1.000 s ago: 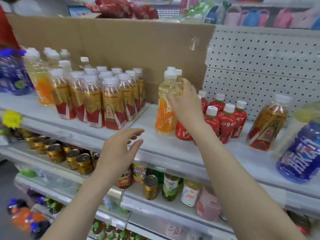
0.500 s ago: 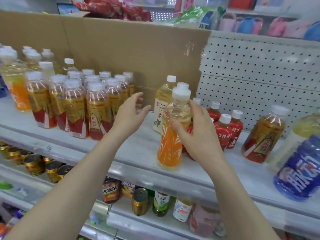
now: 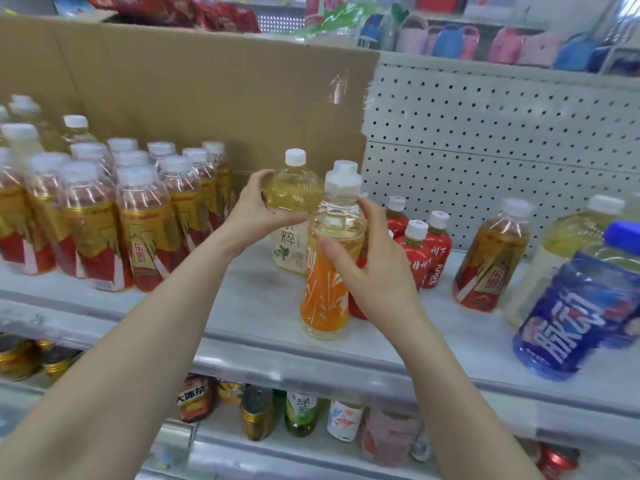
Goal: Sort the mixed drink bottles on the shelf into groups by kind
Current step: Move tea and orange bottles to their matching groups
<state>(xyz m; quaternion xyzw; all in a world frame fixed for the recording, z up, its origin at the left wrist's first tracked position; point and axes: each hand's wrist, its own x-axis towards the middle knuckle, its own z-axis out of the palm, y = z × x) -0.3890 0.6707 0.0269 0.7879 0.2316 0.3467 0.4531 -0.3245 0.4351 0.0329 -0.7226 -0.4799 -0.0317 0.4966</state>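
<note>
My left hand has its fingers curled round the shoulder of the pale tea bottle, which stands upright mid-shelf, in front of the cardboard. My right hand grips the orange bottle round its waist, thumb on the near side. That bottle is upright, just near and right of the pale one. Its base is by the near edge of the shelf, and I cannot tell whether it rests there. To the left stands a block of red-and-gold bottles. Behind my right hand are small red bottles. Further right are a lone red-and-gold bottle and a blue bottle.
</note>
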